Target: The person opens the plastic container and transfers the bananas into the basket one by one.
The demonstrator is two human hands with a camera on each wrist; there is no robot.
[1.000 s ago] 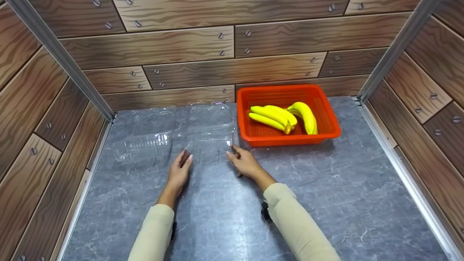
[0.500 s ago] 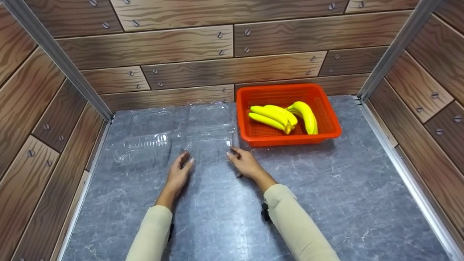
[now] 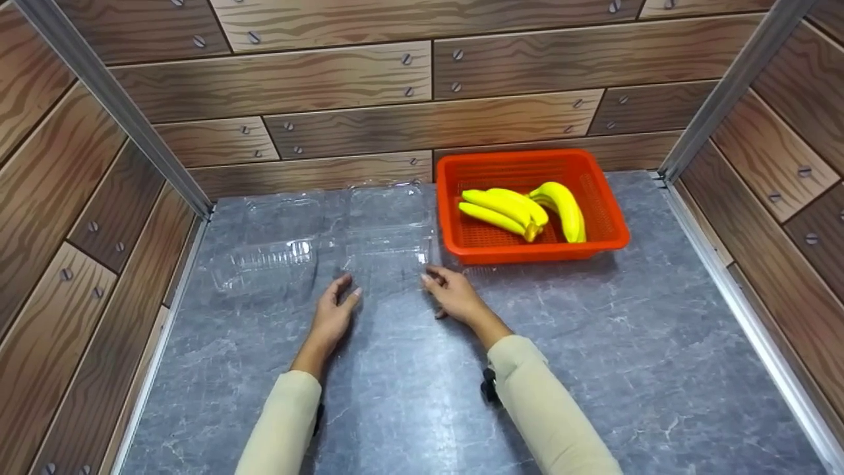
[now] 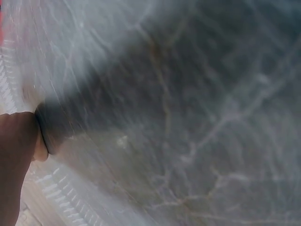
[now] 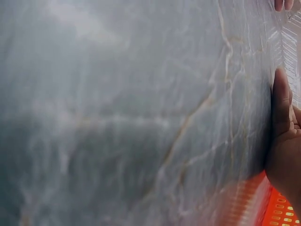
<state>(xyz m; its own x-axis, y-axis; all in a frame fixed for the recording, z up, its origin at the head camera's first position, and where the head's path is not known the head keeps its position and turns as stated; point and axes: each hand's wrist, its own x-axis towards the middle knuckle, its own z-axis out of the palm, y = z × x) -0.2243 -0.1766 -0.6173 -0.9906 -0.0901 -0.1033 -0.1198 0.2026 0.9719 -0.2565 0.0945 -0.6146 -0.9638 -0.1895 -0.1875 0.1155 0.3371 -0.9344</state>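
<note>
A transparent lidded plastic container (image 3: 388,247) stands with its lid folded back, in the middle left of the head view. My left hand (image 3: 331,316) rests by its front left corner, thumb and fingers apart and nothing between them. At the front right corner is my right hand (image 3: 459,297), its fingers loosely bent; whether the fingertips touch the plastic is hard to tell. To the left lies a second clear container (image 3: 267,260), lid also back. Part of my left hand (image 4: 16,150) shows in the left wrist view, and the right hand (image 5: 284,136) in the right wrist view.
A red plastic basket (image 3: 527,254) stands at the back right, close to the nearer container. Inside lie a bunch of yellow bananas (image 3: 504,211) and another banana bunch (image 3: 560,208). Wood-patterned walls (image 3: 349,79) enclose the grey marbled table (image 3: 409,396).
The head view has shifted slightly. My left hand has drawn back a little from the container's corner; the right hand has barely moved. Containers, basket and bananas stay in place.
</note>
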